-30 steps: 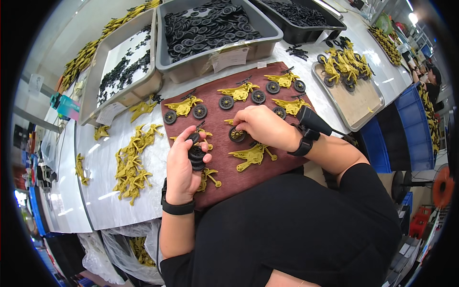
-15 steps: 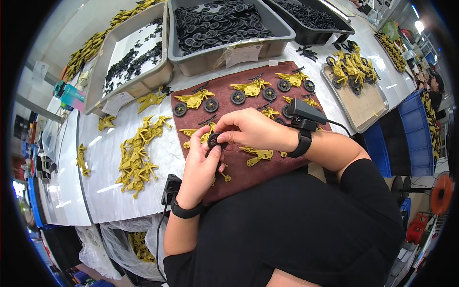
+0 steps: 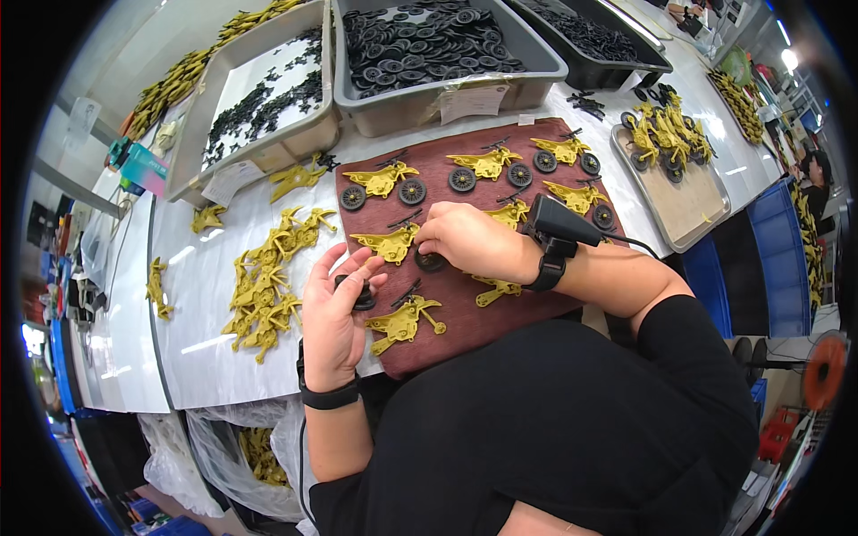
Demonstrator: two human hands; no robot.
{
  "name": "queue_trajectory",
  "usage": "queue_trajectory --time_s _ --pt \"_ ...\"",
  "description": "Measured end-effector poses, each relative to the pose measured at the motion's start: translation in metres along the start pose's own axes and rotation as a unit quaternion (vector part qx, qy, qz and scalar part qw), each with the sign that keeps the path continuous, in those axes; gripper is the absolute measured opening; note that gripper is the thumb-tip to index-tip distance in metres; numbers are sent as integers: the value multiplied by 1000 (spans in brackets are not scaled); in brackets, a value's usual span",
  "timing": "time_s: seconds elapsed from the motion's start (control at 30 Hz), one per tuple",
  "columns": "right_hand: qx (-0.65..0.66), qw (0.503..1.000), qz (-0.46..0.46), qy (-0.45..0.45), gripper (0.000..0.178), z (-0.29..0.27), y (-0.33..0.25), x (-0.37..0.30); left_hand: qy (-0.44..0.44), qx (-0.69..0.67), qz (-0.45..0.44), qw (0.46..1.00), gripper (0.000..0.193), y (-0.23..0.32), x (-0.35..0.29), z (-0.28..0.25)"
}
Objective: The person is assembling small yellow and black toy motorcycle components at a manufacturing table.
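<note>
My left hand [image 3: 334, 308] is curled around black toy wheels [image 3: 361, 300], pinched between thumb and fingers above the cloth's left edge; how many is hidden. My right hand [image 3: 474, 239] bends down over the maroon cloth [image 3: 527, 335], its fingertips on a black spoked wheel [image 3: 431, 262]. That wheel sits at the right end of a yellow toy motorbike frame [image 3: 384, 245]. Nearer me lies another yellow frame [image 3: 407, 323] without wheels, a black handlebar piece beside it. Behind my hands, toy motorbikes [image 3: 380, 182] with wheels at both ends lie in rows. My right hand partly hides others.
Grey bins of black parts [image 3: 246, 121] and black wheels [image 3: 420, 54] stand along the back, with a black bin [image 3: 590, 40] beside them. A pile of yellow frames [image 3: 264, 299] lies left of the cloth. At right, a tray [image 3: 684, 210] carries wheeled motorbikes.
My hands have moved apart. The right one has brought a wheel down to the frame on the cloth; the left has drawn back left, still holding wheels.
</note>
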State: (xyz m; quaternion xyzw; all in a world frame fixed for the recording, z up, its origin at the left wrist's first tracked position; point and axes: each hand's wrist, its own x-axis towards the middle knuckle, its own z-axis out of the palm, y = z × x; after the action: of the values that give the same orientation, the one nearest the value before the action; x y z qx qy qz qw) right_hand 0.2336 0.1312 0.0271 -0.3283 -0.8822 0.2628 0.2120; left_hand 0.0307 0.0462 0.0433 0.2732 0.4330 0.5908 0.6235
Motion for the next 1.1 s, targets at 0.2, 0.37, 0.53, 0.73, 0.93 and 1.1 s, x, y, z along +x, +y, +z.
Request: queue_trajectory --time_s 0.2,0.37,0.53,0.73,0.93,1.1 --pt "8 1000 -9 -4 13 4 -3 4 -8 -47 2 999 44 -3 -5 -7" --pt "-18 1000 -24 -9 12 3 -5 4 7 -54 23 998 43 -3 -8 -5" --pt "-22 999 -18 28 12 8 0 4 -20 -40 15 999 37 -4 -8 -9" --pt "-48 999 3 10 12 0 -14 -3 -8 -29 28 999 26 -9 -8 -10" --pt "-33 998 36 -26 12 2 -7 -8 62 118 96 986 25 -7 2 -18" --pt "77 994 71 -18 12 -12 -13 -2 121 340 134 923 18 -6 15 -41"
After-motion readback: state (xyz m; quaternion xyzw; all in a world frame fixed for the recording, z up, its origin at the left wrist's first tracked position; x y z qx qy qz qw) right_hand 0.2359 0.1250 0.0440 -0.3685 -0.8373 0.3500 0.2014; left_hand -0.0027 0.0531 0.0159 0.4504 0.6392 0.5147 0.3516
